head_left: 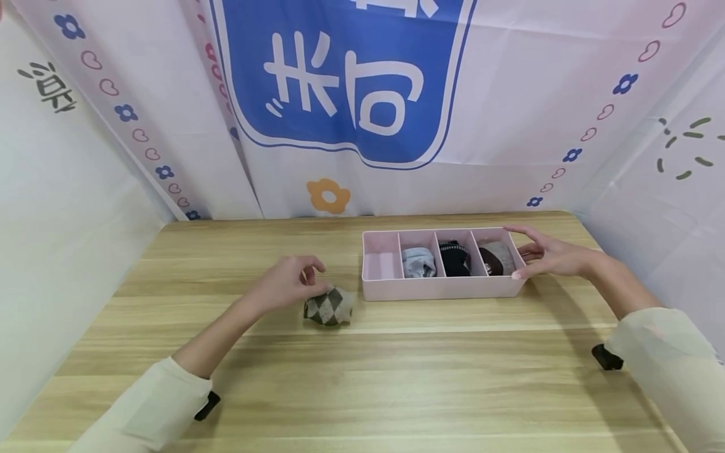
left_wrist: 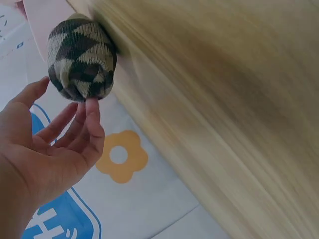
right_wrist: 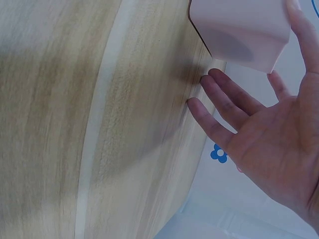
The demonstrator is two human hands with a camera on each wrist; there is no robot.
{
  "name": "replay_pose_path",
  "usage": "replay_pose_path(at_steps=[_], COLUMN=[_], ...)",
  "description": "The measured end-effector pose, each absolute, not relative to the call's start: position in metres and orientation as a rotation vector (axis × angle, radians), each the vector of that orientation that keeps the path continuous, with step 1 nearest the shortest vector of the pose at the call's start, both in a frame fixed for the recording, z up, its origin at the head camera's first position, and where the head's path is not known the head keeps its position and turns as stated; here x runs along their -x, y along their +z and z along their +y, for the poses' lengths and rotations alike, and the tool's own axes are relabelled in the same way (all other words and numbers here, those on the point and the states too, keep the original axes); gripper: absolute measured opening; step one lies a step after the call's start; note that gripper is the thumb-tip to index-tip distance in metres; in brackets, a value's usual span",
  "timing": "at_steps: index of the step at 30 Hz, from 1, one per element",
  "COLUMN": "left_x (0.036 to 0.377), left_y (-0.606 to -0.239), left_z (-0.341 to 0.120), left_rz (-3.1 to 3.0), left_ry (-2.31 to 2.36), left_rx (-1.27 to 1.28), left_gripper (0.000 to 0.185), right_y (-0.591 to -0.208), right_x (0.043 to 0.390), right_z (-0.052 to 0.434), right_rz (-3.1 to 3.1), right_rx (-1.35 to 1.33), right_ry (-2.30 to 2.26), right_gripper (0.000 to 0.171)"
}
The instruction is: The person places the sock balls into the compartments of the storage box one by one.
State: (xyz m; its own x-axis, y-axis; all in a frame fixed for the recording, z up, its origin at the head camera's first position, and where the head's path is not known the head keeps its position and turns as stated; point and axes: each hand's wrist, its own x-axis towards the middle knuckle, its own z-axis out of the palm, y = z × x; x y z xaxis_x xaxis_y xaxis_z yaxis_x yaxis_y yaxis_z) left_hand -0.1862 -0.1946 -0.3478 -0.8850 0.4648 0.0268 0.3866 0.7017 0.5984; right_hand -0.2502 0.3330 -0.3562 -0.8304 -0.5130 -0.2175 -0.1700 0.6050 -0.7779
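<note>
The rolled argyle sock [head_left: 328,307] lies on the wooden tabletop [head_left: 396,377], just left of the pink divided tray [head_left: 436,288]; the left hand [head_left: 286,283] hovers over it, fingers [left_wrist: 92,112] loosely spread, one fingertip touching the roll and none gripping it; the right hand [head_left: 552,255] sits at the tray's right end with fingers [right_wrist: 224,99] straight and relaxed, thumb at the near corner and forefinger over the far rim, holding nothing; three tray compartments hold rolled socks, pale blue [head_left: 419,262], black [head_left: 455,258] and brown-grey [head_left: 497,258], while the leftmost compartment [head_left: 381,261] is bare; judging by this, the sock is about to be grasped; the next move would call for curling the left fingers round it.
</note>
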Motion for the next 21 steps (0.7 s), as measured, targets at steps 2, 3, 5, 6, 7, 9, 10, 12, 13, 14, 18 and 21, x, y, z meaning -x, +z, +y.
replay_pose_path(at_steps=[2, 3, 5, 6, 7, 9, 10, 12, 13, 14, 18, 21], left_x=[0.186, 0.185, 0.185, 0.184, 0.184, 0.182, 0.181, 0.178, 0.177, 0.176, 0.172, 0.172], left_y=[-0.349, -0.350, -0.352, -0.352, -0.354, -0.356, -0.357, -0.359, -0.360, -0.361, -0.364, -0.363], left_z=[-0.192, -0.190, -0.187, -0.186, -0.185, -0.183, -0.182, -0.181, -0.181, -0.180, -0.179, -0.180], left_rz=[2.777, 2.780, 2.789, 2.796, 2.801, 2.816, 2.826, 2.839, 2.850, 2.867, 2.926, 2.947], left_ry=[0.903, 0.893, 0.887, 0.883, 0.879, 0.856, 0.833, 0.792, 0.760, 0.719, 0.585, 0.529], left_rx=[-0.711, -0.722, -0.755, -0.777, -0.793, -0.834, -0.849, -0.837, -0.829, -0.819, -0.747, -0.703], left_gripper=[0.043, 0.045, 0.048, 0.051, 0.054, 0.063, 0.068, 0.079, 0.084, 0.088, 0.099, 0.101], right_y=[-0.356, -0.356, -0.355, -0.355, -0.355, -0.356, -0.356, -0.356, -0.357, -0.357, -0.358, -0.358], right_x=[0.250, 0.250, 0.250, 0.250, 0.250, 0.250, 0.250, 0.250, 0.251, 0.251, 0.251, 0.251], right_z=[0.333, 0.333, 0.333, 0.333, 0.333, 0.333, 0.333, 0.333, 0.333, 0.333, 0.334, 0.333], right_rz=[2.411, 2.411, 2.410, 2.409, 2.407, 2.408, 2.410, 2.413, 2.413, 2.414, 2.414, 2.411], right_rx=[0.544, 0.544, 0.545, 0.546, 0.545, 0.545, 0.544, 0.543, 0.543, 0.544, 0.543, 0.539], right_ry=[-1.105, -1.105, -1.103, -1.103, -1.105, -1.107, -1.108, -1.108, -1.107, -1.107, -1.104, -1.106], right_gripper=[0.103, 0.103, 0.103, 0.103, 0.103, 0.103, 0.103, 0.103, 0.103, 0.102, 0.102, 0.103])
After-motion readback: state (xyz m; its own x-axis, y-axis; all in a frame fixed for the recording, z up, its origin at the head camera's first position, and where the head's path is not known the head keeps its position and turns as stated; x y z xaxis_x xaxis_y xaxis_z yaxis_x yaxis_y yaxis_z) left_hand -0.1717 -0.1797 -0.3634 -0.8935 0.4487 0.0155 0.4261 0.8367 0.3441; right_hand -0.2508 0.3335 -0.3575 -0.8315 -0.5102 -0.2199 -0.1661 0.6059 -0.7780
